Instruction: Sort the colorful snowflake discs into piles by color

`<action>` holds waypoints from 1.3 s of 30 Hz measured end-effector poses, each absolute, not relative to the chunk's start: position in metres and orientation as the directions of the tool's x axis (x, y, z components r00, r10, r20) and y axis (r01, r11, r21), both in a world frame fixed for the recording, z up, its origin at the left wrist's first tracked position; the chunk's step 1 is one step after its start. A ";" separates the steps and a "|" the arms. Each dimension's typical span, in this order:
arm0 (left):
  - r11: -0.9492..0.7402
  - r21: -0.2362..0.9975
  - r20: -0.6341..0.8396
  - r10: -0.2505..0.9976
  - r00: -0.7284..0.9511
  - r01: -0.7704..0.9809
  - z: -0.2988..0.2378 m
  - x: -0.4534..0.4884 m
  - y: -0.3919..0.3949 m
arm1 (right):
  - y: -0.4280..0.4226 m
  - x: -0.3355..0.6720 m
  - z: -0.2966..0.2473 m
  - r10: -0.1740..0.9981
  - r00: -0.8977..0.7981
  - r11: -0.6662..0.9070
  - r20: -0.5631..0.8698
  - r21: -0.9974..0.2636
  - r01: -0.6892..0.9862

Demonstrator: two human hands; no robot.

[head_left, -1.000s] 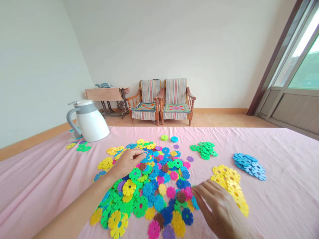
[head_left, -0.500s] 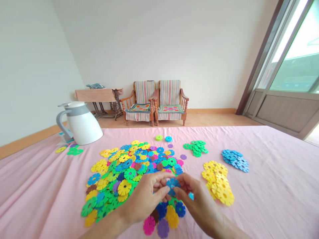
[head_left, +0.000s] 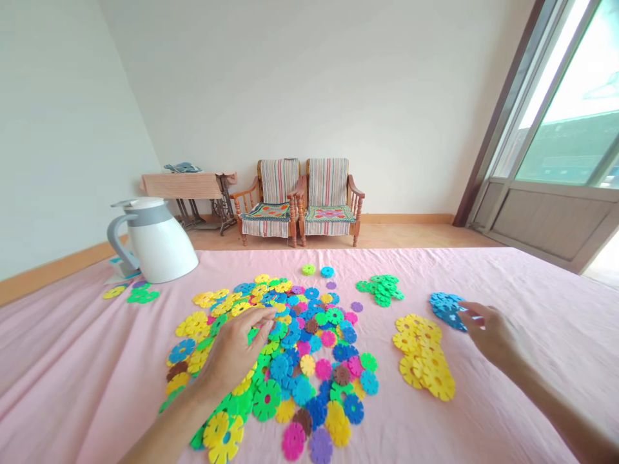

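My left hand (head_left: 235, 348) rests with its fingers on a large mixed heap of coloured plastic snowflake discs (head_left: 302, 351), near the heap's left middle. It shows no separate disc in its grip. My right hand (head_left: 488, 332) is far to the right, its fingertips at the edge of a group of blue discs (head_left: 447, 310), with no disc visible in it. Left of the blue group lies a group of yellow discs (head_left: 420, 356). A group of green discs (head_left: 380, 290) lies farther back.
A white kettle (head_left: 157, 245) stands on the pink bedsheet (head_left: 522, 399) at back left, near a few yellow and green discs (head_left: 138, 295). Beyond the sheet's far edge are two striped wooden armchairs (head_left: 302, 201) and a treadle table (head_left: 186, 193).
My hands have separated. The blue disc they held together is no longer visible between them. My right hand has moved right to the blue group, and my left hand has moved back and left over the heap.
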State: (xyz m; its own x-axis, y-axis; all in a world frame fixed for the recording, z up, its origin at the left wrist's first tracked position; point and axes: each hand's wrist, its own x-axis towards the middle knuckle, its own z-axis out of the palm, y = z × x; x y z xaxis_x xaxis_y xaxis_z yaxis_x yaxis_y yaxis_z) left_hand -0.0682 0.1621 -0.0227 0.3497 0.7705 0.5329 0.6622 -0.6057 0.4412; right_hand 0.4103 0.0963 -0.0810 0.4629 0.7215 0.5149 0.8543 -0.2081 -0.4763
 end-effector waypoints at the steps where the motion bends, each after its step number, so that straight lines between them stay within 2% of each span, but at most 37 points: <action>1: -0.603 0.421 0.538 0.768 0.348 0.678 -0.024 -0.071 0.165 | 0.096 0.409 -0.079 0.717 0.463 -0.233 0.521 -0.447 0.864; 4: -0.600 0.376 0.543 0.760 0.356 0.706 -0.026 -0.075 0.171 | 0.099 0.383 -0.070 0.760 0.392 -0.209 0.519 -0.375 0.903; 8: -0.608 0.350 0.542 0.752 0.376 0.712 -0.029 -0.075 0.173 | 0.119 0.316 -0.057 0.870 0.137 0.057 0.474 -0.374 0.926; 10: -0.613 0.351 0.539 0.750 0.383 0.708 -0.029 -0.075 0.172 | 0.135 0.283 -0.055 0.900 0.043 0.134 0.435 -0.368 0.920; 17: -0.611 0.384 0.530 0.760 0.376 0.692 -0.031 -0.072 0.168 | 0.194 0.218 -0.053 0.951 -0.134 0.224 0.280 -0.319 0.921; 23: -0.603 0.392 0.526 0.766 0.369 0.694 -0.028 -0.070 0.166 | 0.224 0.209 -0.052 0.981 -0.133 0.172 0.138 -0.320 0.932; 27: -0.594 0.388 0.535 0.768 0.352 0.705 -0.027 -0.070 0.165 | 0.228 0.210 -0.055 0.988 -0.100 0.137 0.119 -0.365 0.921; 34: -0.602 0.377 0.537 0.761 0.364 0.704 -0.029 -0.071 0.166 | 0.211 0.227 -0.056 0.955 0.035 0.122 0.293 -0.498 0.859; 39: -0.600 0.381 0.531 0.765 0.365 0.703 -0.029 -0.071 0.166 | 0.177 0.289 -0.057 0.896 0.188 0.077 0.401 -0.559 0.825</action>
State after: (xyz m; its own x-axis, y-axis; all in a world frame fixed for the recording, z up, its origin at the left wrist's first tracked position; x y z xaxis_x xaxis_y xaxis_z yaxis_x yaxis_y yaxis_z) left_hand -0.0705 0.1656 -0.0285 0.3647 0.7650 0.5308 0.7034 -0.5999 0.3813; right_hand 0.2890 0.1765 -0.0573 0.1882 0.8965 0.4012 0.8255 0.0769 -0.5592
